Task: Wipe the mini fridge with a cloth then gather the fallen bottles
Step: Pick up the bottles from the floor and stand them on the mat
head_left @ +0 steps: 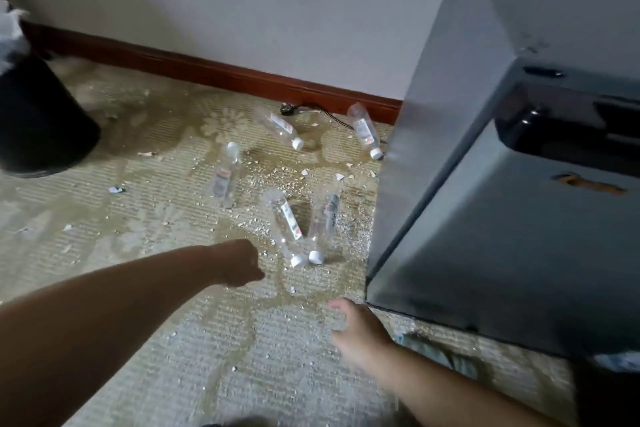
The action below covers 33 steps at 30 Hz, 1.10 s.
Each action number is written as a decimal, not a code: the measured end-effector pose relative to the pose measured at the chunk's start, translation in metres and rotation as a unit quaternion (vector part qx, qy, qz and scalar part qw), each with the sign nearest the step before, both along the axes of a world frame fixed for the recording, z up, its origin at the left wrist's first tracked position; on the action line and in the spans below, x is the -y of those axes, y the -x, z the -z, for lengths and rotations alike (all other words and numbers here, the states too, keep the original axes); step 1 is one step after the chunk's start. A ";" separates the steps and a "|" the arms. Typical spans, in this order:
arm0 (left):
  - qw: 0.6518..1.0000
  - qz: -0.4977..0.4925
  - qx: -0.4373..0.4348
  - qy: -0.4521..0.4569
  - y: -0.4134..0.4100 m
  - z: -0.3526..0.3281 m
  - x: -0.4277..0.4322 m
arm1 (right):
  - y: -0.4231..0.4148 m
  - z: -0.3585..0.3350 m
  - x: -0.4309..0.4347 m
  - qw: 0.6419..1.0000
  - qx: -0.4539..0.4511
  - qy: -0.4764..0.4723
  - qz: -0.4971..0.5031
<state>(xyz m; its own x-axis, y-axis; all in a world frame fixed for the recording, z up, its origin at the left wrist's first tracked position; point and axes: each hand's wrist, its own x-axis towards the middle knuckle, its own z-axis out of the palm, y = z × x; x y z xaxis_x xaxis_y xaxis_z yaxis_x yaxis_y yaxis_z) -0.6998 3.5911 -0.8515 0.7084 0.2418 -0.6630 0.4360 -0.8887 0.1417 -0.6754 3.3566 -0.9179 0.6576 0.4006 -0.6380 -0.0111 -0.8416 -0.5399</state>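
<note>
The grey mini fridge (485, 201) stands on the carpet at the right. Several clear plastic bottles with white caps lie on the floor left of it. Two bottles lie near the skirting board (282, 128) (363, 130), one bottle in the middle (225, 173), and a pair of bottles side by side (285, 222) (325, 218). My left hand (239, 267) hangs just left of the nearest pair, fingers bent downward and holding nothing. My right hand (353, 329) hovers by the fridge's lower front corner, fingers loosely curled and empty. A bluish cloth (429, 354) lies on the floor beside my right forearm.
A black waste bin (38, 114) with a liner stands at the far left. A black plug and cable (287, 108) lie by the brown skirting board (207, 69). Crumbs, white scraps and damp stains cover the beige carpet (173, 340).
</note>
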 end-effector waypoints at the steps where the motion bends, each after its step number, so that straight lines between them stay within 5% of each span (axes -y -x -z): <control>1: 1.000 -0.018 0.023 0.012 -0.004 0.008 -0.008 | -0.007 0.004 -0.014 1.000 0.011 0.002 -0.018; 8: 0.986 -0.098 0.089 0.101 -0.035 0.070 -0.030 | -0.066 0.039 -0.092 1.000 -0.018 0.003 -0.012; 17: 0.994 -0.003 0.086 0.061 -0.048 0.102 -0.027 | -0.085 0.080 -0.114 0.999 0.014 0.038 -0.001; 22: 0.989 -0.018 0.144 0.011 -0.042 0.102 -0.019 | -0.073 0.048 -0.102 0.984 0.179 0.023 -0.001; 27: 0.977 0.064 0.199 -0.030 -0.049 0.079 0.000 | -0.055 -0.005 -0.071 0.960 0.233 -0.152 0.044; 33: 0.922 0.137 0.363 0.022 -0.027 0.032 0.057 | -0.035 -0.072 -0.030 0.909 0.014 -0.350 0.228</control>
<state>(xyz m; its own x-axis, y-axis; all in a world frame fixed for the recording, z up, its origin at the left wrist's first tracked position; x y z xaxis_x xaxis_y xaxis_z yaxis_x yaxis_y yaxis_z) -0.6729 3.5344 -0.8840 0.9996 -0.0281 0.0039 -0.0277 -0.9376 0.3465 -0.6402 3.3864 -0.8462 0.8687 0.3836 -0.3135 -0.2513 -0.2040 -0.9462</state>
